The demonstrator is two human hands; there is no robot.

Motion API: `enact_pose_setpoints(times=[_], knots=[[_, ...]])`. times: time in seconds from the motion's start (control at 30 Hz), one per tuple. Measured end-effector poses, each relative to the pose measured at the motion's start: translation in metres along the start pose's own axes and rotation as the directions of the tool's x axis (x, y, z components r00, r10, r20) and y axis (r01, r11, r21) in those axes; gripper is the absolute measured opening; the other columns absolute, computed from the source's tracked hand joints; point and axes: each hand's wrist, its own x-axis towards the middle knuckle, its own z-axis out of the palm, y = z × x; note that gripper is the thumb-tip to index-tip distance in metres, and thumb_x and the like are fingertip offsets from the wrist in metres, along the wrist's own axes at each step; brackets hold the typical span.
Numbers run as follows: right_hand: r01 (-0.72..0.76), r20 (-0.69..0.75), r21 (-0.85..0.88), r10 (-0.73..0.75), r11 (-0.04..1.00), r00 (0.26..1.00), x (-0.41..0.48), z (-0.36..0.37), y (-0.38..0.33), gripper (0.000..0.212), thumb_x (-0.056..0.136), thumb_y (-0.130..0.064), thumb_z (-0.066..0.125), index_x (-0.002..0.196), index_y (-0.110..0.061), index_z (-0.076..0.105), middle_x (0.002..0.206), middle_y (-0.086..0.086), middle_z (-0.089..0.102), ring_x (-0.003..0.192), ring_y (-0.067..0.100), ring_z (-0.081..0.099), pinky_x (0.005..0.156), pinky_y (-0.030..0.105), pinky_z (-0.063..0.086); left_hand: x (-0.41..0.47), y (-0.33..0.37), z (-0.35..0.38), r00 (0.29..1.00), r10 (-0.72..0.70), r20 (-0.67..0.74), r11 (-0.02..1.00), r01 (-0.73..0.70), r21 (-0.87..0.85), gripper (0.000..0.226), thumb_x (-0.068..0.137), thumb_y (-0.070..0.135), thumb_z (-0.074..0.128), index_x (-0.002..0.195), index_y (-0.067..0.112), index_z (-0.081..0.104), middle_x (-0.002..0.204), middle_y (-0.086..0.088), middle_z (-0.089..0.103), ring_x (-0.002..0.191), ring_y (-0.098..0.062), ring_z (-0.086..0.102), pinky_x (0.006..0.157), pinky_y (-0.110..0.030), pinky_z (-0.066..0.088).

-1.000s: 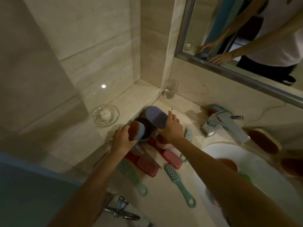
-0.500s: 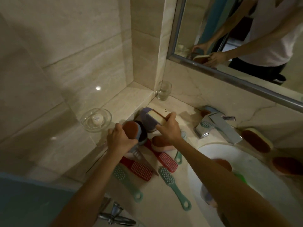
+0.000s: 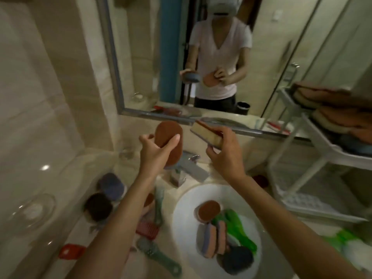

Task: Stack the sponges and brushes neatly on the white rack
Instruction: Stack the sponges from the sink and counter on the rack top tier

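Now that both hands have lifted off the counter, left hand (image 3: pixel 156 151) grips a brown oval sponge (image 3: pixel 169 142), right hand (image 3: pixel 225 156) a tan-edged sponge (image 3: pixel 207 133); white rack (image 3: pixel 322 150) at right, next stop.

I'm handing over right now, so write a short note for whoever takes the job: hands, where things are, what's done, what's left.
Left hand: grip on a brown oval sponge, raised above the tap.
Right hand: grip on a beige sponge with a brown face.
White rack at right: brown sponges already stacked on its upper shelves.
Left to do: place both held sponges; then the sponges in the sink, the purple sponge and the dark one on the counter, and the red brush and green brush.
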Motion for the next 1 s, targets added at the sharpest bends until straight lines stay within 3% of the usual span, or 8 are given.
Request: enact_pose_setpoints(times=[0.13, 0.27, 0.4, 0.47, 0.63, 0.83, 0.93, 1.0], knots=[[0.029, -0.171, -0.151, -0.054, 0.988, 0.984, 0.005, -0.078, 0.041, 0.051, 0.069, -0.001, 0.070, 0.117, -0.005, 0.053, 0.111, 0.016, 0.060, 0.103, 0.026, 0.054, 0.087, 0.036, 0.046, -0.015, 0.049, 0.085, 0.979, 0.052, 0.199, 0.990, -0.025, -0.138, 0.057, 0.086, 0.036, 0.062, 0.130, 0.010, 0.037, 0.127, -0.007, 0.054, 0.109, -0.022, 0.056, 0.086, -0.029, 0.044], [0.019, -0.331, -0.304, -0.124, 0.952, 0.935, 0.012, -0.151, 0.085, 0.061, 0.066, -0.001, 0.070, 0.119, -0.015, 0.042, 0.112, 0.020, 0.060, 0.107, 0.022, 0.043, 0.089, 0.030, 0.044, -0.039, 0.098, 0.164, 0.933, 0.083, 0.350, 0.981, -0.015, -0.192, 0.049, 0.091, 0.029, 0.055, 0.133, 0.012, 0.036, 0.127, -0.005, 0.050, 0.108, -0.019, 0.052, 0.085, -0.030, 0.042], [-0.083, -0.392, -0.414, -0.095, 0.906, 0.915, 0.022, -0.222, 0.133, 0.050, 0.072, -0.006, 0.071, 0.119, -0.006, 0.052, 0.114, 0.023, 0.059, 0.104, 0.039, 0.054, 0.084, 0.042, 0.050, -0.055, 0.138, 0.236, 0.889, 0.136, 0.436, 0.982, -0.064, -0.176, 0.044, 0.091, 0.030, 0.054, 0.130, 0.012, 0.040, 0.128, -0.006, 0.052, 0.102, -0.019, 0.050, 0.083, -0.030, 0.041], [-0.157, -0.410, -0.395, -0.021, 0.905, 0.912, 0.030, -0.256, 0.159, 0.048, 0.076, -0.007, 0.071, 0.121, -0.002, 0.053, 0.118, 0.021, 0.058, 0.107, 0.039, 0.053, 0.086, 0.046, 0.050, -0.057, 0.155, 0.271, 0.871, 0.132, 0.472, 0.986, -0.065, -0.155, 0.048, 0.092, 0.030, 0.054, 0.133, 0.011, 0.038, 0.134, -0.008, 0.050, 0.113, -0.023, 0.051, 0.089, -0.032, 0.043], [-0.289, -0.353, -0.254, 0.190, 0.923, 0.916, 0.053, -0.311, 0.216, 0.043, 0.082, -0.013, 0.065, 0.122, -0.012, 0.047, 0.120, 0.009, 0.056, 0.113, 0.025, 0.050, 0.089, 0.035, 0.046, -0.053, 0.183, 0.346, 0.814, 0.074, 0.577, 0.997, -0.070, -0.028, 0.049, 0.093, 0.027, 0.053, 0.136, 0.009, 0.040, 0.137, -0.012, 0.049, 0.122, -0.030, 0.051, 0.096, -0.043, 0.050], [-0.209, -0.207, -0.353, 0.141, 0.912, 0.968, 0.075, -0.307, 0.259, 0.037, 0.084, -0.009, 0.060, 0.117, -0.011, 0.043, 0.118, 0.009, 0.054, 0.112, 0.025, 0.049, 0.085, 0.035, 0.048, -0.047, 0.190, 0.398, 0.838, 0.057, 0.542, 0.997, -0.078, 0.016, 0.040, 0.094, 0.026, 0.051, 0.130, 0.008, 0.048, 0.131, -0.011, 0.055, 0.118, -0.030, 0.053, 0.086, -0.037, 0.050], [-0.198, -0.143, -0.380, 0.154, 0.904, 0.978, 0.084, -0.301, 0.272, 0.037, 0.083, -0.008, 0.059, 0.115, -0.008, 0.041, 0.119, 0.011, 0.051, 0.113, 0.028, 0.048, 0.082, 0.036, 0.047, -0.048, 0.187, 0.412, 0.854, 0.024, 0.520, 0.998, -0.048, 0.032, 0.056, 0.092, 0.030, 0.053, 0.139, 0.007, 0.036, 0.138, -0.011, 0.049, 0.122, -0.030, 0.051, 0.091, -0.036, 0.049], [-0.207, -0.069, -0.359, 0.195, 0.910, 0.978, 0.086, -0.299, 0.279, 0.040, 0.082, -0.010, 0.062, 0.115, -0.009, 0.039, 0.118, 0.012, 0.051, 0.113, 0.029, 0.048, 0.081, 0.038, 0.047, -0.051, 0.185, 0.416, 0.866, -0.001, 0.500, 0.998, -0.028, 0.051, 0.075, 0.091, 0.030, 0.055, 0.149, 0.006, 0.013, 0.147, -0.013, 0.038, 0.128, -0.031, 0.046, 0.100, -0.042, 0.047]])
